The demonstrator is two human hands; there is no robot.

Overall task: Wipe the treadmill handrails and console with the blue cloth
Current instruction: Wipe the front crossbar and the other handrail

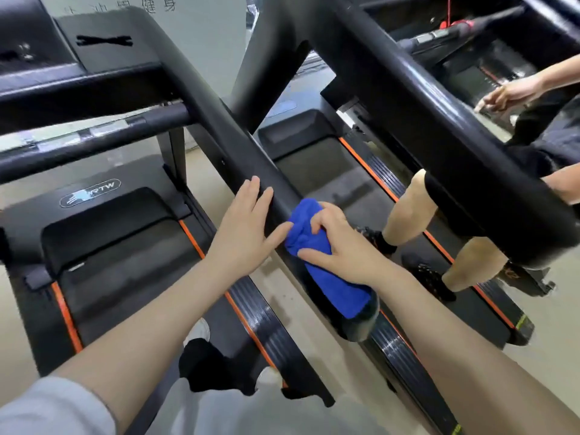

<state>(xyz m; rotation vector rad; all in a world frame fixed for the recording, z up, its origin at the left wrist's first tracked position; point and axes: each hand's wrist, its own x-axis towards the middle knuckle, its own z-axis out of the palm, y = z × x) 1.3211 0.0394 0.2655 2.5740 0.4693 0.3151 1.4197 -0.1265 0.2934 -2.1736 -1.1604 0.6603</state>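
A black treadmill handrail (219, 127) runs diagonally from the console (94, 58) at the upper left down to the middle of the view. The blue cloth (317, 246) is wrapped over the lower end of this rail. My right hand (348, 249) presses on the cloth and grips it against the rail. My left hand (244, 233) lies flat on the left side of the same rail, fingers spread, thumb touching the cloth's edge. The rail's end under the cloth is hidden.
The treadmill belt (125, 277) with orange edge strips lies below on the left. A second treadmill (345, 171) stands to the right, with another person's legs (408, 211) on its belt and their hand (508, 92) reaching forward. Its thick handrail (439, 127) crosses the upper right.
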